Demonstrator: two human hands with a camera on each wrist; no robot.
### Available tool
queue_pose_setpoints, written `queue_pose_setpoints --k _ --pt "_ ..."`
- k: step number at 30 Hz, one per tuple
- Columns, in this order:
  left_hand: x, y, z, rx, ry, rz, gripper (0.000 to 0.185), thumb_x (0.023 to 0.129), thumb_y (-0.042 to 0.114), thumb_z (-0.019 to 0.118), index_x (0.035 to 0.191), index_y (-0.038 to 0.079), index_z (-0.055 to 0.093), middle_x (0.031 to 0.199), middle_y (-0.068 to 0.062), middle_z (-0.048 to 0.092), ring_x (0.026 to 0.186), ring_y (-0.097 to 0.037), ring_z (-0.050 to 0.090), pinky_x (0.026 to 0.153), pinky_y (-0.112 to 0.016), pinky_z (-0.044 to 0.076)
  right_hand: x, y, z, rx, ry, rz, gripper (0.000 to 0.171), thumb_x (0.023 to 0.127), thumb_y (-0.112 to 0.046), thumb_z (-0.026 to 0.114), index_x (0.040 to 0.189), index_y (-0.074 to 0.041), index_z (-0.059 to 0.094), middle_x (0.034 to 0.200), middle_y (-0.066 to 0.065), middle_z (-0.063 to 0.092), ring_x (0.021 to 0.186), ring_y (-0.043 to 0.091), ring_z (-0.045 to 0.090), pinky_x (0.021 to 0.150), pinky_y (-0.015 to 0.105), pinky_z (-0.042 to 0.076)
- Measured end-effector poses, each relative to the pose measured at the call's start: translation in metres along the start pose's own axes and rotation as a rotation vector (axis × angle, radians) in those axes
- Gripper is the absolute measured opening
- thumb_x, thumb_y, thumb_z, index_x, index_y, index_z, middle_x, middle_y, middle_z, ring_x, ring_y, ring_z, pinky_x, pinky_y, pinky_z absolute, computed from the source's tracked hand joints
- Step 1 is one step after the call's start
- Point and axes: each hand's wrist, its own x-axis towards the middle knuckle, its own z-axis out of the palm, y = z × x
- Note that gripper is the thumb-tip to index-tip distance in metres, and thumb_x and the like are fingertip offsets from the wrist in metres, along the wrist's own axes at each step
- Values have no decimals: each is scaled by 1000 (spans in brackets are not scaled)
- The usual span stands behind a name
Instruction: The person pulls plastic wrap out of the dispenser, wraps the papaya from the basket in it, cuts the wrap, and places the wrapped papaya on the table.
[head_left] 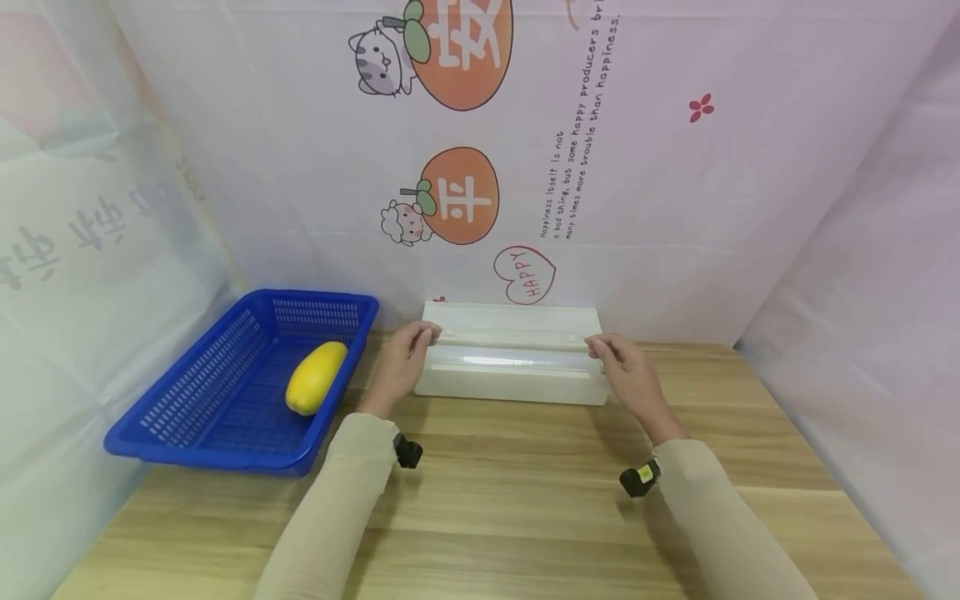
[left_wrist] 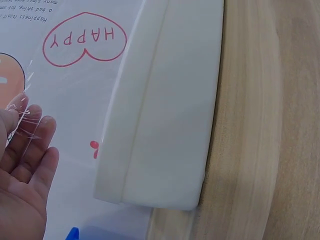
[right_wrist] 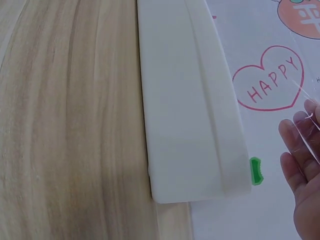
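- Cling film (head_left: 517, 360) stretches in a clear band across the open white dispenser box (head_left: 512, 383), which sits at the far edge of the wooden surface (head_left: 510, 492), against the printed backdrop (head_left: 675, 167).
- Left hand (head_left: 401, 360): at the box's left end, thumb and fingers pinching the film's left corner. The left wrist view shows crumpled film caught at the fingertips (left_wrist: 22, 117).
- Right hand (head_left: 626, 371): at the box's right end, fingers grasping the film's right corner. The right wrist view shows the clear sheet edge against the fingers (right_wrist: 300, 135).
- Box lid is up and leans towards the backdrop; a small green part (right_wrist: 255, 171) shows at the box's right end.
- Blue basket (head_left: 187, 417) stands to the left of the box, near but apart from it, with a yellow fruit (head_left: 315, 377), mango-like, lying inside.
- Risks, as judged from here:
  - Uneven pull between the two hands could skew the sheet, so it folds and sticks to itself.
  - Grips are only at the corners; thin film could slip out or tear at the pinch.
  - Nothing holds the box down; a firm tug may drag or tip it towards the near side.
  - Slack film may cling to the lid or backdrop.
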Motion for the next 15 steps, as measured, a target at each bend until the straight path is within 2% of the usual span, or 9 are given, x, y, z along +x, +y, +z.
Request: queue_pose_setpoints --k 3,9,15 --pt "1 2 0 -2 20 34 24 107 15 48 113 4 69 108 -11 68 102 -25 64 91 -41 53 1 -3 -2 18 13 -23 37 108 -31 47 119 -1 67 108 13 70 102 25 65 82 17 48" --pt "3 7 -1 2 32 21 25 107 18 48 113 6 70 108 -10 68 101 -23 63 89 -38 53 2 -9 -6 36 32 -55 35 107 -27 49 117 1 68 105 14 70 99 26 66 81 13 48" --pt "4 13 -4 -16 46 37 26 107 18 49 115 5 70 108 -9 68 100 -22 64 88 -38 54 1 -15 -10 26 47 -71 33 107 -26 50 117 0 68 103 11 71 98 25 66 80 13 48"
